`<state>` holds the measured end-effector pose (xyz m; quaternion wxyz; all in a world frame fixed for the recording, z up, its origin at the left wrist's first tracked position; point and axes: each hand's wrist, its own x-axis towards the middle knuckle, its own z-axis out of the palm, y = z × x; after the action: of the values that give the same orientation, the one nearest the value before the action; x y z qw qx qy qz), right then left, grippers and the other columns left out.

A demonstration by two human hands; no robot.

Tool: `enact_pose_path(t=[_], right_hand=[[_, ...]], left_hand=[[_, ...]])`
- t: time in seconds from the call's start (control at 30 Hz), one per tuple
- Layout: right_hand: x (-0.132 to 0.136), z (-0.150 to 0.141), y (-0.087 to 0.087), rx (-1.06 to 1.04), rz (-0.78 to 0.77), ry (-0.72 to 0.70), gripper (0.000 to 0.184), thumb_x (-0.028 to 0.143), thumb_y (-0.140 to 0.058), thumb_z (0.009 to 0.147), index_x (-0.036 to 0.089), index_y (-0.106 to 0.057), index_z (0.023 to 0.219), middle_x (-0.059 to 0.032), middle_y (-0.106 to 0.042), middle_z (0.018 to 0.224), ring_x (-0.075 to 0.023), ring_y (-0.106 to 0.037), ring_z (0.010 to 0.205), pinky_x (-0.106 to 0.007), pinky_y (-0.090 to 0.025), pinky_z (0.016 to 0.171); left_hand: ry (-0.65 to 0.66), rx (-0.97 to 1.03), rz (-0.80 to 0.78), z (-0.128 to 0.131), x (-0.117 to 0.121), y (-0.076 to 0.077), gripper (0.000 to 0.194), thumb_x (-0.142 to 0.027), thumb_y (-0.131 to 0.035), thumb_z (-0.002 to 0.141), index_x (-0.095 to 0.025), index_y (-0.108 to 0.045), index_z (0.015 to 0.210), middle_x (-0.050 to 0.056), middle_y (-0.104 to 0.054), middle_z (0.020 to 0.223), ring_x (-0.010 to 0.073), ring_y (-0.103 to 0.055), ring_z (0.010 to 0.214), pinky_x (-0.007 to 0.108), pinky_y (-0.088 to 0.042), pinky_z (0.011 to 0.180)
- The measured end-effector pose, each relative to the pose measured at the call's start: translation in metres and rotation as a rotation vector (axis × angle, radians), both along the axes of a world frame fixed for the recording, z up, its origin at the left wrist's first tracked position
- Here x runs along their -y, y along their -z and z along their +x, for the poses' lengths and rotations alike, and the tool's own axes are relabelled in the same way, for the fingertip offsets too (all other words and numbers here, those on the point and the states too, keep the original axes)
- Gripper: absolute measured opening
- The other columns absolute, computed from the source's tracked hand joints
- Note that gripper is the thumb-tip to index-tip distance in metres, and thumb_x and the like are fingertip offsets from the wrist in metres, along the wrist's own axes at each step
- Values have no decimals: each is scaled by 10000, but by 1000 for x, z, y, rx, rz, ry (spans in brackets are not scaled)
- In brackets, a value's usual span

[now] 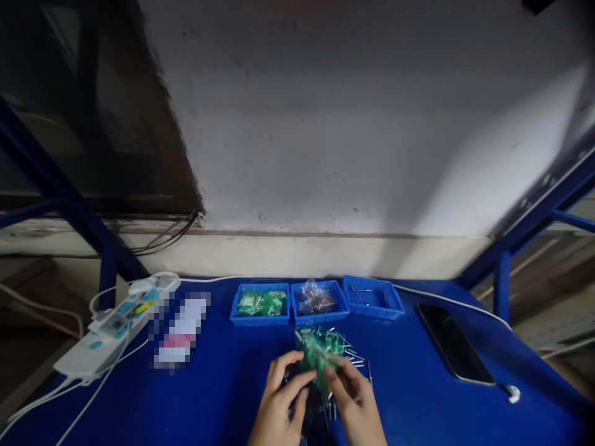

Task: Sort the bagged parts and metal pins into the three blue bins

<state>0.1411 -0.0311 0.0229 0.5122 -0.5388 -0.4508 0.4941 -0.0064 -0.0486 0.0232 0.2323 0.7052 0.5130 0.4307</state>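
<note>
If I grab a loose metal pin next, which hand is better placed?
Probably your right hand: it is nearer the loose metal pins right of the green bag; your left hand is across the bag.

No legible text, brand, number or sign. Sheet, left side of table: pixelated into coarse blocks, pale with a pink band; any print on it lost. Power strip: light-blue patches on white, any wording too small to read. Yellow piece on the strip: a bright blur, unreadable. Green bag, front centre: crinkled and glossy, any lettering indistinct. Packets in the middle bin: glare and folds, same verdict. Phone: dark face, nothing readable.
</note>
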Motion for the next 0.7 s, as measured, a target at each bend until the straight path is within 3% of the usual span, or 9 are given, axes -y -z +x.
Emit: enact_pose_path(t=[0.07,0.17,0.23,0.3,0.4,0.53,0.6,0.7], right_hand=[[6,4,4,127,143,20,279,401,-595,783,196,-667,959,-92,-667,921,-233,-617,833,-319,-509,720],[16,7,12,401,438,31,198,265,-532,828,264,-690,947,-88,-643,975,-238,-599,914,-353,-503,767],[21,5,17,545,600,42,270,190,-504,827,318,-684,981,-76,-625,1025,-249,-576,989,-391,-496,815],[25,2,20,637,669,46,350,144,-477,820,344,-660,1041,-72,-587,1128,-268,-530,1091,-426,-484,858],[30,-4,20,681,630,63,362,140,-447,823,321,-637,1074,-80,-490,1268,-281,-476,1169,-420,-493,862],[38,-6,18,678,496,82,257,206,-468,837,291,-642,1006,-95,-447,1280,-251,-560,1025,-362,-527,784],[41,-5,19,682,460,92,211,244,-479,840,283,-649,960,-97,-462,1253,-249,-579,971,-366,-526,776],[42,1,24,702,441,133,180,292,-492,841,279,-654,919,-98,-487,1209,-261,-575,966,-379,-518,759]], left_hand=[[-52,126,-115,5,3,2,292,-411,-559,802,-300,-668,1049,104,-566,1175,255,-556,1046,367,-509,833],[-90,395,-397,13,6,4,450,-572,-455,820,-234,-664,1031,93,-644,922,205,-615,800,289,-518,647],[-71,522,-559,16,6,5,516,-598,-420,830,-180,-652,1023,64,-638,728,168,-596,652,244,-479,558],[-42,543,-591,14,5,4,506,-580,-492,803,-155,-637,1036,52,-637,690,163,-591,642,231,-469,564],[-172,391,-336,-4,-8,-6,380,-479,-541,811,-184,-651,1025,58,-654,830,186,-606,774,255,-494,677],[-538,8,272,-47,-51,-28,263,-333,-517,838,-239,-680,1022,65,-575,988,203,-559,924,324,-463,848],[-579,-172,349,-65,-73,-36,279,-292,-473,856,-256,-674,1047,72,-550,1006,211,-543,932,367,-452,878],[-447,-409,240,-75,-88,-36,338,-326,-528,820,-268,-623,1139,90,-513,1128,257,-513,994,443,-444,895]])
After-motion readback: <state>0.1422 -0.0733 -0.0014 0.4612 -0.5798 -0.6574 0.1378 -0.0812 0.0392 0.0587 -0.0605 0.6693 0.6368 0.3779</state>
